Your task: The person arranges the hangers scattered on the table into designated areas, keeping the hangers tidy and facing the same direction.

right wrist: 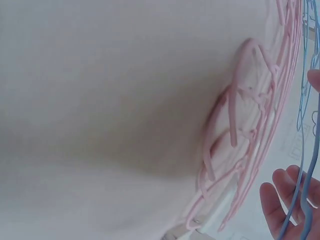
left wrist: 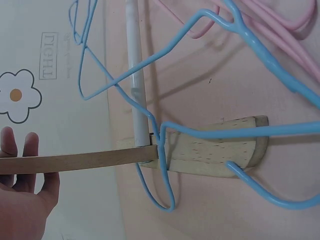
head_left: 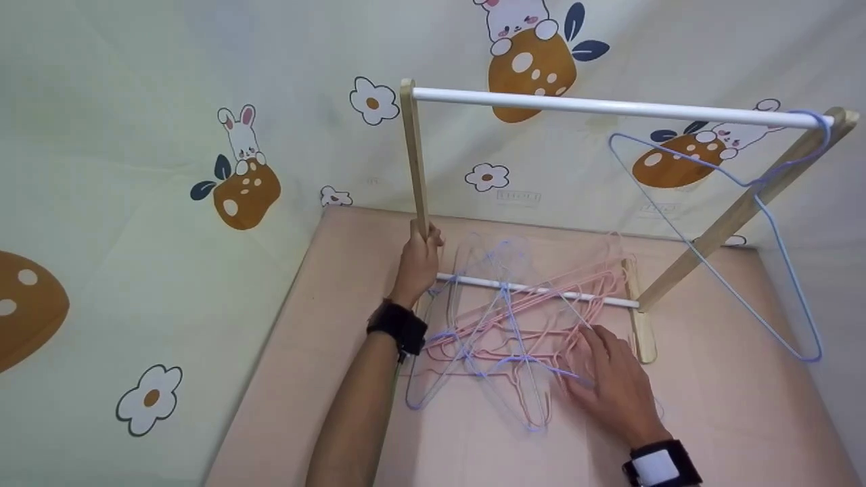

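Observation:
A rack with wooden posts and white rods stands over a pile of pink hangers [head_left: 541, 294] and blue hangers [head_left: 509, 318]. My left hand [head_left: 421, 260] grips the rack's left wooden post [left wrist: 85, 161] low down, with its fingers round it. My right hand [head_left: 612, 379] is at the right side of the pile, its fingers apart. Blue hanger wire [right wrist: 306, 200] crosses the palm and fingers in the right wrist view. One blue hanger [head_left: 788, 253] hangs by its hook from the right end of the top rod [head_left: 609, 107].
The lower white rod [head_left: 622, 302] runs beneath the pile to a wooden foot [head_left: 646, 338] at the right. A pink surface [head_left: 298, 379] lies under everything. Behind it rises a pale wall covering [head_left: 291, 61] printed with rabbits and flowers.

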Demonstrator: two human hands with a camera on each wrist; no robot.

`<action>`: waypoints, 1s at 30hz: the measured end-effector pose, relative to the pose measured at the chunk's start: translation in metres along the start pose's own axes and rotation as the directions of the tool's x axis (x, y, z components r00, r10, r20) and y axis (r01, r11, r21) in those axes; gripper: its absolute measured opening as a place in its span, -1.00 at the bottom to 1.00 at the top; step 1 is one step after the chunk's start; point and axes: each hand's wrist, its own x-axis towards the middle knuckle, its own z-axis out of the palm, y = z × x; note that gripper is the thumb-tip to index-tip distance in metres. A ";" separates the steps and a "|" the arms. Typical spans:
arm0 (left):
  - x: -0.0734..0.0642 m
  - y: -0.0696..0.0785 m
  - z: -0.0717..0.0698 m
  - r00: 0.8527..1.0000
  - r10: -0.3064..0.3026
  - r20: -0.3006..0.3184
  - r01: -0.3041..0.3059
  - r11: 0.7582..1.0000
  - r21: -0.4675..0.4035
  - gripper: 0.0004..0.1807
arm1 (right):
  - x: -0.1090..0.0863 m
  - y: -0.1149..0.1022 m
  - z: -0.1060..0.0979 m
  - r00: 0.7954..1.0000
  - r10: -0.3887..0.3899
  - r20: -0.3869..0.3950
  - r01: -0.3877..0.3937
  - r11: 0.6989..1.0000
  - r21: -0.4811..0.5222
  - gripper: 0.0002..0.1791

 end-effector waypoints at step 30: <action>0.000 0.001 0.001 1.000 -0.002 -0.012 0.002 1.000 -0.006 -0.85 | 0.002 0.038 -0.055 0.995 -0.092 0.043 0.095 0.994 -0.056 0.04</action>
